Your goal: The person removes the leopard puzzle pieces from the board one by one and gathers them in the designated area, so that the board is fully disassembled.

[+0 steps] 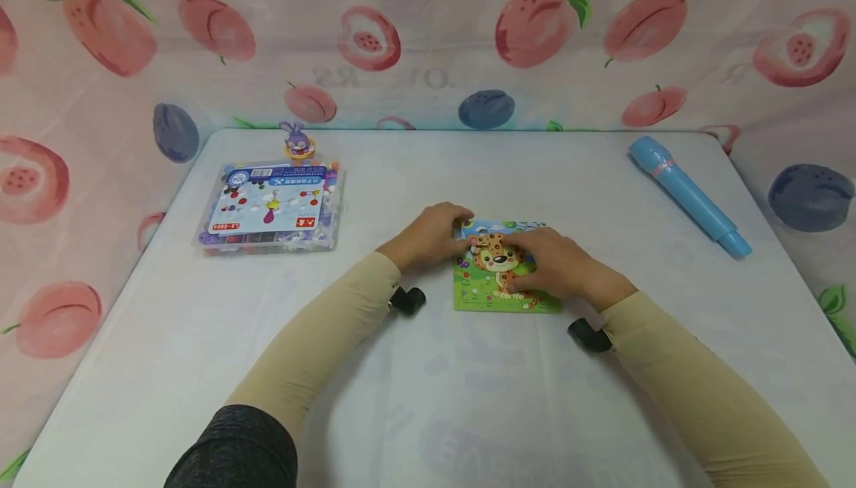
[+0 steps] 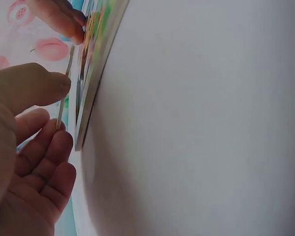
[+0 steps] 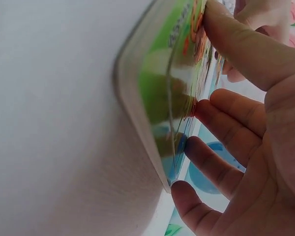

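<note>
A flat jigsaw puzzle [image 1: 483, 296] with a cartoon leopard on a green and blue ground lies on the white table. At its upper left corner, my left hand [image 1: 435, 234] pinches a thin flat puzzle piece [image 2: 62, 105] between thumb and fingers, seen edge-on in the left wrist view. My right hand [image 1: 565, 265] lies over the puzzle's right side and hides part of the picture. In the right wrist view, the fingertips [image 3: 181, 194] of that hand touch the puzzle's surface and edge, fingers loosely extended.
A clear plastic case [image 1: 267, 209] of colourful small parts stands at the back left, a purple rabbit figure [image 1: 297, 140] just behind it. On the right lies a blue microphone-shaped tube [image 1: 689, 194]. A fruit-print curtain [image 1: 428, 42] hangs behind the table [image 1: 401, 369].
</note>
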`<act>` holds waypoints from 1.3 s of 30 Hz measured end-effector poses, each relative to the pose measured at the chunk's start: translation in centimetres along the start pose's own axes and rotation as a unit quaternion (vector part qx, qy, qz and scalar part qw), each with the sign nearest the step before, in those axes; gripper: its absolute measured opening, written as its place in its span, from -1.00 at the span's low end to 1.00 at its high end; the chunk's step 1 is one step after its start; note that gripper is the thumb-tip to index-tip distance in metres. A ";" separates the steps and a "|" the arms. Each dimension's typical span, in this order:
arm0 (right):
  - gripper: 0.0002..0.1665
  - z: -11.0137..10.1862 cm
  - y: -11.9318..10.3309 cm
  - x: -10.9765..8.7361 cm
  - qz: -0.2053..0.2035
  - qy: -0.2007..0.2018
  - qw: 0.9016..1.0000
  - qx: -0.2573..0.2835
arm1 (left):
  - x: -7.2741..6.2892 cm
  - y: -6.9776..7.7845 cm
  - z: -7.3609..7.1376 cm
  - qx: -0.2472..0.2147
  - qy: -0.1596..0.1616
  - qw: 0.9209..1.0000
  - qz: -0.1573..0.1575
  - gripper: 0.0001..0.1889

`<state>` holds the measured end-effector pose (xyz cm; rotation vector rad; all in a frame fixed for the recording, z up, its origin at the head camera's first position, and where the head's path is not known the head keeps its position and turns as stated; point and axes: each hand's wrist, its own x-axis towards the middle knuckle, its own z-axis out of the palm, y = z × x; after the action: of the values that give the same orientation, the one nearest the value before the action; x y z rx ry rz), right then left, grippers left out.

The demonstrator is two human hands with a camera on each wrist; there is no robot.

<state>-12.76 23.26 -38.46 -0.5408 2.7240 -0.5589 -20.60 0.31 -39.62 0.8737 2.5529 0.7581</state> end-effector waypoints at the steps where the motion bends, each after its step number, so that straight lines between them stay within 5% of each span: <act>1: -0.09 0.0 0.0 0.0 -0.001 0.000 1.000 0.000 | -0.1 0.0 -0.1 0.000 0.002 1.000 -0.001 -0.44; 11: -0.09 0.0 0.0 0.0 0.005 -0.001 1.000 0.002 | -1.8 -0.6 -1.6 0.006 0.006 1.000 -0.009 -0.45; 31: -0.09 0.1 -0.1 -0.2 0.003 0.006 1.000 -0.003 | -8.4 -4.1 -4.1 -0.013 0.042 0.999 -0.012 -0.51; 39: -0.09 0.1 -0.2 -0.1 0.004 0.007 1.000 -0.005 | -10.7 -5.4 -4.6 -0.024 0.053 0.997 -0.047 -0.52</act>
<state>-12.55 23.12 -38.46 -0.5292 2.7416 -0.5490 -17.15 -11.93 -37.64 0.7104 2.6362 0.8534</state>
